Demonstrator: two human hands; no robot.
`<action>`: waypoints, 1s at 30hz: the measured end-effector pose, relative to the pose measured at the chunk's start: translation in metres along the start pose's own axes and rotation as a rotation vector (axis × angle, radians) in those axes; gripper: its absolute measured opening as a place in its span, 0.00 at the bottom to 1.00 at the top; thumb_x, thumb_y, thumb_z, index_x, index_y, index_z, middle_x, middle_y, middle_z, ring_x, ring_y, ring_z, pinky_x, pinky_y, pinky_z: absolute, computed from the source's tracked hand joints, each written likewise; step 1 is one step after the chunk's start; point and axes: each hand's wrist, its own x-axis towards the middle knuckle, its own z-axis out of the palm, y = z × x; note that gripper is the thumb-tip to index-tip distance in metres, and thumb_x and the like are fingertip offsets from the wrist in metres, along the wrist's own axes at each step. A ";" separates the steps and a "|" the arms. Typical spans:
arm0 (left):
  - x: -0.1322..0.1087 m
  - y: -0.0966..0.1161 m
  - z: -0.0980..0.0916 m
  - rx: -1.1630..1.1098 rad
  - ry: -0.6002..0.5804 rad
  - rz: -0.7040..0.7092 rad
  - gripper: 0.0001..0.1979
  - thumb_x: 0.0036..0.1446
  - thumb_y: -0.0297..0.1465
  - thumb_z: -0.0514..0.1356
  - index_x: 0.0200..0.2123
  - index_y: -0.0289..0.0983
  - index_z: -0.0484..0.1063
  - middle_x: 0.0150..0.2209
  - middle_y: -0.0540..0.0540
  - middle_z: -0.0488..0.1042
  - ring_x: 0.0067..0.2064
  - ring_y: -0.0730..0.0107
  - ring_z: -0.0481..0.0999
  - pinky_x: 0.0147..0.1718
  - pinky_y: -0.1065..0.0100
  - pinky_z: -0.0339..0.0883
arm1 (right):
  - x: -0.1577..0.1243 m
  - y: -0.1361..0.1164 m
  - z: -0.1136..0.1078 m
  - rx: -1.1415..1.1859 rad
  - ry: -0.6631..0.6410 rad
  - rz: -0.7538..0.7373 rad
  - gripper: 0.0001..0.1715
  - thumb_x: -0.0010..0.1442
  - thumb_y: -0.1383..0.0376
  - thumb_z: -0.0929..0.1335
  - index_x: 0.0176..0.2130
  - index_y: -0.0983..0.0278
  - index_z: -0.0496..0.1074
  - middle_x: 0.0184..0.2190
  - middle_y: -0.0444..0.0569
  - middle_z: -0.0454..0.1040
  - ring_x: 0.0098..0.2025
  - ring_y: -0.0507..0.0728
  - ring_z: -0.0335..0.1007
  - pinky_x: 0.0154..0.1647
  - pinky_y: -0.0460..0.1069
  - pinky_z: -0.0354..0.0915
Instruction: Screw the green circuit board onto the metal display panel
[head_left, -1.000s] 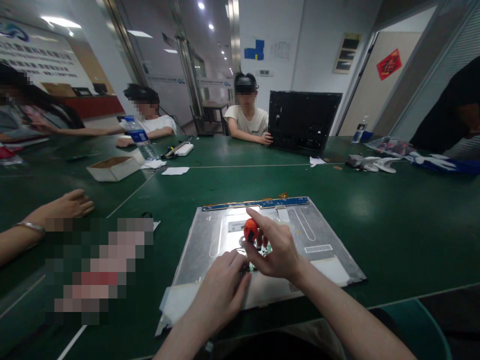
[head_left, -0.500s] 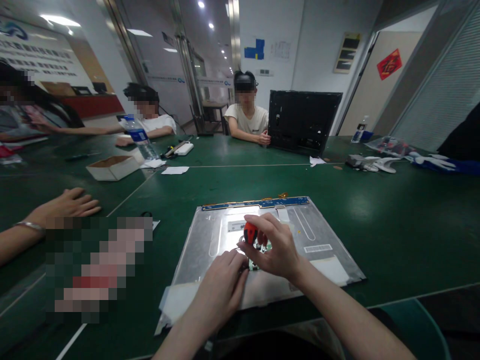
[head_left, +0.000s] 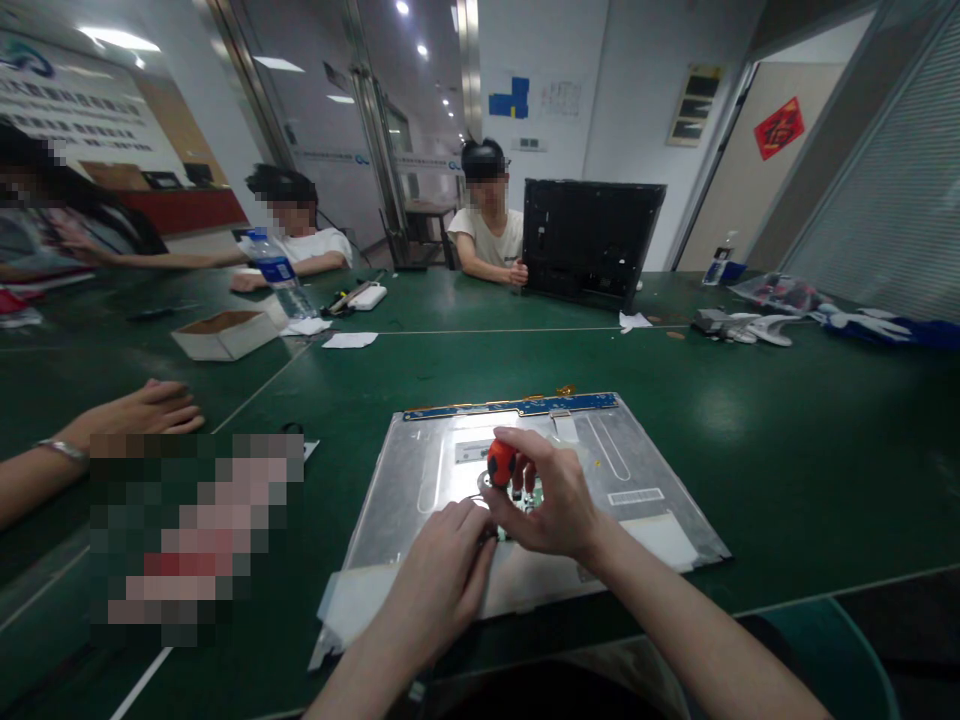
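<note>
A flat metal display panel (head_left: 420, 480) lies on the green table in front of me, with a narrow blue circuit strip (head_left: 525, 405) along its far edge. My right hand (head_left: 559, 495) grips the red and black handle of a screwdriver (head_left: 501, 464) upright over a small green circuit board (head_left: 534, 492) at the panel's middle. The screwdriver's tip is hidden. Close beside it, my left hand (head_left: 450, 550) rests on the panel, its fingers bent together at the board's near left edge. What those fingers pinch, if anything, is hidden.
Another person's hand (head_left: 150, 408) lies on the table (head_left: 787, 430) at left. A small open box (head_left: 225, 335) and a water bottle (head_left: 279, 270) stand beyond it. Across the table a person holds a black monitor casing (head_left: 592, 240). White gloves (head_left: 750, 327) lie at right.
The screwdriver handle has turned in my right hand, showing more red now. My left hand stays in place. Across the table, the monitor casing has shifted slightly left.
</note>
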 end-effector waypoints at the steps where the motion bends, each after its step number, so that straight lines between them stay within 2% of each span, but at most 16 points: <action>1: 0.000 0.000 0.000 -0.003 0.003 0.001 0.09 0.64 0.28 0.49 0.41 0.38 0.69 0.42 0.39 0.76 0.42 0.51 0.76 0.41 0.52 0.71 | 0.000 0.000 0.000 -0.003 0.003 0.002 0.29 0.65 0.64 0.68 0.62 0.59 0.59 0.35 0.45 0.76 0.24 0.50 0.67 0.21 0.44 0.66; 5: 0.001 0.001 0.000 0.001 -0.004 -0.013 0.08 0.64 0.29 0.50 0.38 0.39 0.69 0.42 0.38 0.76 0.43 0.52 0.76 0.42 0.53 0.71 | 0.002 0.000 -0.001 -0.049 0.003 0.020 0.28 0.65 0.62 0.69 0.62 0.57 0.63 0.35 0.45 0.75 0.27 0.51 0.69 0.23 0.45 0.67; 9: 0.002 0.003 -0.002 0.001 -0.017 -0.015 0.09 0.64 0.28 0.50 0.40 0.38 0.69 0.41 0.39 0.76 0.42 0.51 0.76 0.41 0.52 0.71 | 0.001 -0.001 -0.002 -0.064 -0.026 0.016 0.33 0.65 0.65 0.67 0.66 0.59 0.58 0.36 0.47 0.76 0.26 0.51 0.69 0.22 0.45 0.67; 12: 0.002 0.004 -0.002 0.000 -0.018 -0.008 0.09 0.64 0.27 0.49 0.39 0.38 0.69 0.41 0.39 0.76 0.43 0.52 0.76 0.42 0.51 0.71 | 0.000 -0.001 -0.003 -0.023 -0.030 0.012 0.34 0.63 0.69 0.66 0.66 0.62 0.57 0.37 0.48 0.76 0.24 0.50 0.68 0.21 0.45 0.67; 15: 0.001 0.002 0.000 0.008 -0.012 -0.006 0.08 0.64 0.27 0.49 0.39 0.39 0.69 0.40 0.40 0.76 0.41 0.53 0.75 0.40 0.53 0.71 | 0.000 -0.001 -0.003 -0.004 -0.020 0.018 0.32 0.62 0.69 0.65 0.64 0.61 0.58 0.38 0.48 0.77 0.24 0.50 0.68 0.22 0.45 0.67; 20: 0.001 0.000 0.002 0.021 0.015 0.002 0.08 0.63 0.27 0.50 0.40 0.39 0.68 0.41 0.40 0.76 0.42 0.54 0.76 0.41 0.54 0.72 | 0.002 0.000 -0.004 -0.037 0.023 0.006 0.25 0.65 0.60 0.68 0.58 0.59 0.60 0.34 0.45 0.74 0.24 0.51 0.67 0.21 0.45 0.64; 23: 0.001 0.000 0.002 0.025 0.001 -0.012 0.07 0.64 0.28 0.50 0.39 0.39 0.68 0.40 0.40 0.76 0.41 0.54 0.76 0.40 0.55 0.72 | 0.003 0.000 -0.004 -0.077 0.018 0.015 0.23 0.66 0.60 0.68 0.58 0.59 0.62 0.32 0.44 0.74 0.24 0.50 0.66 0.22 0.45 0.64; 30: 0.000 -0.001 0.003 0.021 0.001 -0.006 0.08 0.64 0.28 0.50 0.39 0.39 0.70 0.39 0.41 0.76 0.40 0.54 0.75 0.39 0.55 0.71 | 0.004 -0.003 -0.006 -0.073 -0.013 0.011 0.30 0.64 0.67 0.65 0.64 0.62 0.60 0.35 0.47 0.76 0.25 0.51 0.68 0.24 0.46 0.68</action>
